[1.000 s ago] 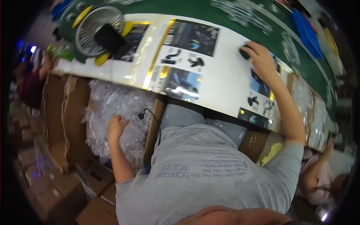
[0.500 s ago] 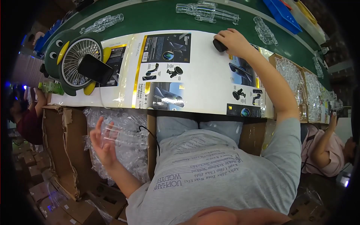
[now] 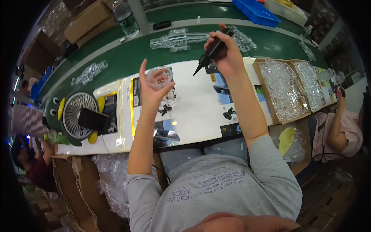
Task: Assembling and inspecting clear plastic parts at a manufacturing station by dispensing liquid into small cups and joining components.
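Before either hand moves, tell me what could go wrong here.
The right hand holds a black bottle with its pointed nozzle aimed down over the white printed sheet; if it leaks, a drip might land there. The left hand holds a glossy, clear plastic piece above that sheet, so a loose grip could let it slip.

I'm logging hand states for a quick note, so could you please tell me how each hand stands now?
Left hand: holding a clear plastic piece.
Right hand: closed around a black bottle, nozzle pointing down.
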